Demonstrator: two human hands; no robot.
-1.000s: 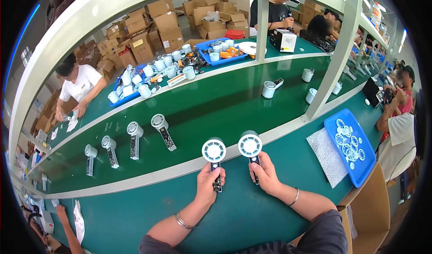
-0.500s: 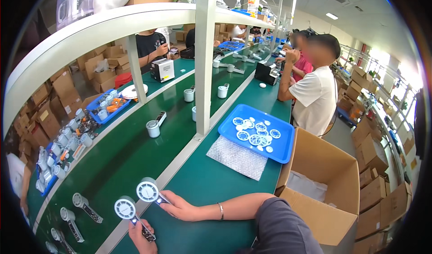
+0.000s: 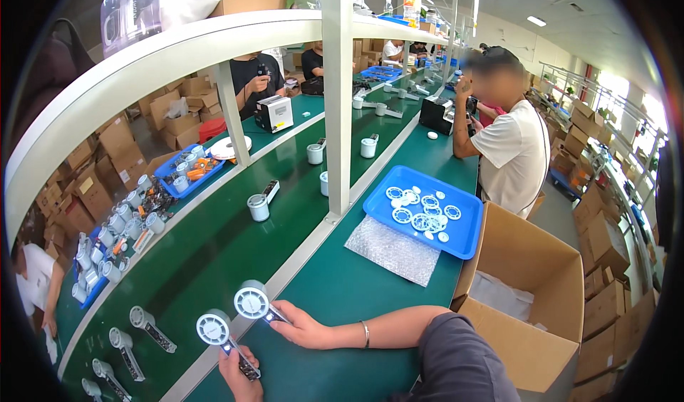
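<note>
Two pale handheld fans with round spoked faces are in my hands, side by side at the near edge of the green line. My left hand [image 3: 239, 375] is closed round the dark handle of the nearer handheld fan [image 3: 214, 329], its head tilted up to the left. In my right hand [image 3: 308, 326] the other handheld fan [image 3: 252, 301] is gripped by its handle, which the fingers mostly cover. A small light shows on each fan near the top of the handle. The two fan heads are close together but apart.
A blue tray [image 3: 467, 242] holds white rings and discs, beside bubble wrap [image 3: 392, 254]. An open cardboard box [image 3: 527, 356] stands at my right. A white post [image 3: 336, 117] rises ahead. Several fan units, among them one fan unit [image 3: 259, 206], lie on the green belt [image 3: 214, 259]. Co-workers sit along the line.
The whole view has shifted, so things appear farther right and slightly lower. Both hands keep hold of their fans in nearly the same pose. The co-worker at right has turned slightly.
</note>
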